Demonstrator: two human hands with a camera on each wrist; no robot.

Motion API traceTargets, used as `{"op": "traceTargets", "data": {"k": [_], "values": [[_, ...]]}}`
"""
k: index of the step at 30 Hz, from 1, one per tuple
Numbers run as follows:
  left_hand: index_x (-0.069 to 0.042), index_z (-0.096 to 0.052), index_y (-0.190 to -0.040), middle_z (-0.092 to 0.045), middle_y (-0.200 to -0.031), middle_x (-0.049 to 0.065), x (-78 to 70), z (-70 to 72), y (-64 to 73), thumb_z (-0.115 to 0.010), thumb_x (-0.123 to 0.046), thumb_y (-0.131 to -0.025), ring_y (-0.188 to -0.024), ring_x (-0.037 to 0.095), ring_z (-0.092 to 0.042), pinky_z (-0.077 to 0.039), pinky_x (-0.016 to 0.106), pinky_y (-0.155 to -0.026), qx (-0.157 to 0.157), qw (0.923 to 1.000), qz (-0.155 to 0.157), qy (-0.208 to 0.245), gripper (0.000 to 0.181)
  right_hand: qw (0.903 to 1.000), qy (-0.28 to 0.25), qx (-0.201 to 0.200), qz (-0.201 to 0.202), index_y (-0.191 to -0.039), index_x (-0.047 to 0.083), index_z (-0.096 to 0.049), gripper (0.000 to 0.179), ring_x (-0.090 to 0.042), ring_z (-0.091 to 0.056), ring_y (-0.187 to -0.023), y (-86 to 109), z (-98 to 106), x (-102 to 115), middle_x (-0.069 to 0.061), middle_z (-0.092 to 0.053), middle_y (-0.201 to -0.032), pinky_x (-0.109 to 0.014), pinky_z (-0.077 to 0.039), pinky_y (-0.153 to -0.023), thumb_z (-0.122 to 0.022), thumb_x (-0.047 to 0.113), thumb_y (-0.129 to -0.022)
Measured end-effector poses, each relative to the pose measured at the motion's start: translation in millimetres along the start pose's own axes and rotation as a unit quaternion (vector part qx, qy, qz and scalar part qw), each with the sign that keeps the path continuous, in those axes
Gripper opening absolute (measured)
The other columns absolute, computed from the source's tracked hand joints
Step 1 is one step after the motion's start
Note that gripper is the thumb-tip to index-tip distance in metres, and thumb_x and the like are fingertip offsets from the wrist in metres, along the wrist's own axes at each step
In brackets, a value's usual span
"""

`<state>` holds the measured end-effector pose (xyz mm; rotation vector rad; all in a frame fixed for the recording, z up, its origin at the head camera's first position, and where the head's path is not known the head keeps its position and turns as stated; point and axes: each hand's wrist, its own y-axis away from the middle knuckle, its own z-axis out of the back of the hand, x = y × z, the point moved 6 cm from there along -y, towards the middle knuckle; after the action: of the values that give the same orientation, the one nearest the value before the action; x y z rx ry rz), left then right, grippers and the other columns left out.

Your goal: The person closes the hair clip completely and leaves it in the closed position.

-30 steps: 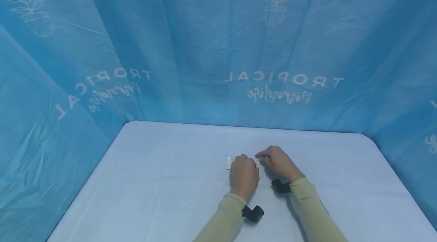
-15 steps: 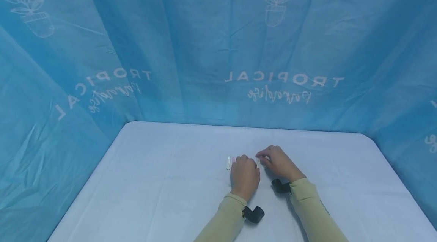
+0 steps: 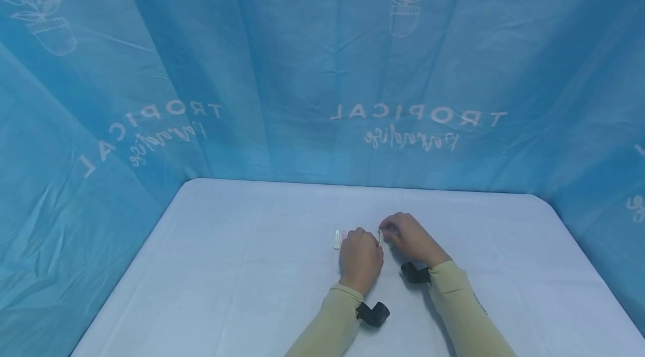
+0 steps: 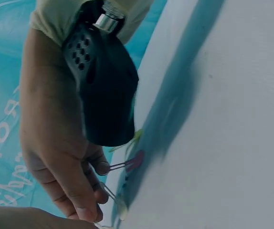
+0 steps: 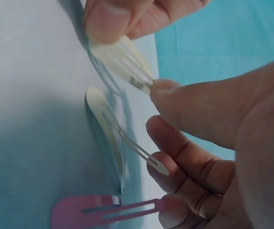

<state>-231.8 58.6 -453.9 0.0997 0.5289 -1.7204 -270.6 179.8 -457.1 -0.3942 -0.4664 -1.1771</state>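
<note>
Both hands work close together over the white table. At its broad end, a cream snap hair clip [image 5: 122,62] is pinched between the thumb and a finger of my right hand [image 3: 410,239]. My left hand [image 3: 360,262] has a digit on the narrow end of this same clip. Other left fingertips [image 5: 175,210] touch the prongs of a second cream clip [image 5: 99,105] and a pink clip [image 5: 75,210], whose broad parts rest at the table. A yellow-green clip [image 4: 136,136] shows behind the left wrist camera. One pale clip [image 3: 337,239] lies left of the hands.
A white cloth covers the table [image 3: 252,267]. Blue curtains [image 3: 302,94] with mirrored lettering surround its back and sides. A black camera [image 3: 373,315] sits on the left wrist, another black camera [image 3: 415,273] on the right. Both arms wear pale green sleeves [image 3: 327,318].
The right fingertips shift very slightly around the cream clip. The left hand stays in place, and the head view moves a little.
</note>
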Motion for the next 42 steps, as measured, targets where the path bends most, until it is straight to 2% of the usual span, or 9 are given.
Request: {"op": "traceTargets", "data": {"k": [7,11,16,21,28,33,38,42], "values": [[-0.013,-0.077,-0.076,-0.06,-0.07,-0.001,4.5,8.6,-2.2,-0.077,-0.015,-0.081,-0.067,0.016,-0.059,-0.047,0.029,-0.058,0.01,0.999,0.01,0.044,0.006,0.9999,-0.015,-0.002,0.005,-0.106,0.001,-0.069,0.013,-0.036,-0.061,-0.108,1.5,7.0,3.9,-0.013,-0.068,-0.106,-0.053,-0.047,-0.096,-0.064,0.007,-0.096],[-0.012,-0.077,-0.079,-0.068,-0.075,-0.001,11.2,14.2,-4.8,-0.075,-0.012,-0.083,-0.07,0.016,-0.065,-0.051,0.031,-0.06,0.027,0.9952,0.035,0.088,0.004,0.9997,-0.026,0.001,-0.001,-0.104,0.0,-0.068,0.012,-0.033,-0.062,-0.104,2.7,9.7,3.4,-0.011,-0.067,-0.103,-0.052,-0.048,-0.093,-0.065,0.009,-0.097],[-0.011,-0.076,-0.081,-0.071,-0.075,-0.002,21.1,17.3,-9.3,-0.075,-0.013,-0.085,-0.066,0.013,-0.065,-0.051,0.031,-0.059,0.044,0.9886,0.065,0.128,0.005,0.9991,-0.038,0.004,-0.014,-0.102,0.004,-0.067,0.011,-0.027,-0.061,-0.1,2.4,8.6,-0.8,-0.006,-0.066,-0.1,-0.05,-0.048,-0.091,-0.066,0.013,-0.097],[-0.011,-0.074,-0.081,-0.07,-0.074,-0.002,29.8,20.9,-13.3,-0.075,-0.012,-0.085,-0.066,0.011,-0.062,-0.051,0.03,-0.061,0.047,0.9798,0.08,0.177,0.004,0.9989,-0.048,-0.001,-0.003,-0.099,0.006,-0.066,0.01,-0.022,-0.059,-0.093,2.1,7.5,-2.1,-0.003,-0.064,-0.095,-0.046,-0.048,-0.086,-0.067,0.016,-0.097],[-0.01,-0.075,-0.086,-0.069,-0.074,-0.005,40.0,21.8,-17.8,-0.075,-0.013,-0.087,-0.065,0.005,-0.059,-0.05,0.026,-0.064,0.053,0.9617,0.099,0.25,0.003,0.9976,-0.066,-0.006,0.016,-0.098,0.008,-0.065,0.013,-0.018,-0.058,-0.089,2.9,7.9,0.4,0.0,-0.063,-0.093,-0.043,-0.048,-0.083,-0.066,0.021,-0.098],[-0.011,-0.077,-0.088,-0.069,-0.073,-0.006,44.2,23.5,-20.3,-0.08,-0.015,-0.085,-0.065,0.004,-0.059,-0.05,0.025,-0.064,0.051,0.9534,0.105,0.278,0.005,0.9971,-0.076,-0.003,0.01,-0.099,0.008,-0.065,0.014,-0.018,-0.057,-0.088,3.3,8.3,2.8,-0.001,-0.064,-0.094,-0.041,-0.048,-0.08,-0.066,0.021,-0.099],[-0.013,-0.079,-0.087,-0.069,-0.074,-0.008,47.9,26.7,-22.1,-0.081,-0.016,-0.085,-0.066,0.003,-0.058,-0.05,0.024,-0.065,0.046,0.954,0.092,0.282,0.005,0.9961,-0.088,0.002,0.007,-0.098,0.008,-0.065,0.012,-0.018,-0.056,-0.083,3.2,7.7,5.8,-0.001,-0.064,-0.093,-0.038,-0.048,-0.077,-0.066,0.02,-0.099],[-0.014,-0.079,-0.088,-0.07,-0.076,-0.008,50.4,30.7,-22.8,-0.081,-0.014,-0.085,-0.067,0.004,-0.057,-0.05,0.025,-0.066,0.041,0.9544,0.077,0.286,0.004,0.9949,-0.099,0.003,0.02,-0.096,0.008,-0.064,0.012,-0.018,-0.055,-0.078,2.1,4.2,9.2,0.0,-0.062,-0.09,-0.035,-0.048,-0.072,-0.065,0.02,-0.099]]}}
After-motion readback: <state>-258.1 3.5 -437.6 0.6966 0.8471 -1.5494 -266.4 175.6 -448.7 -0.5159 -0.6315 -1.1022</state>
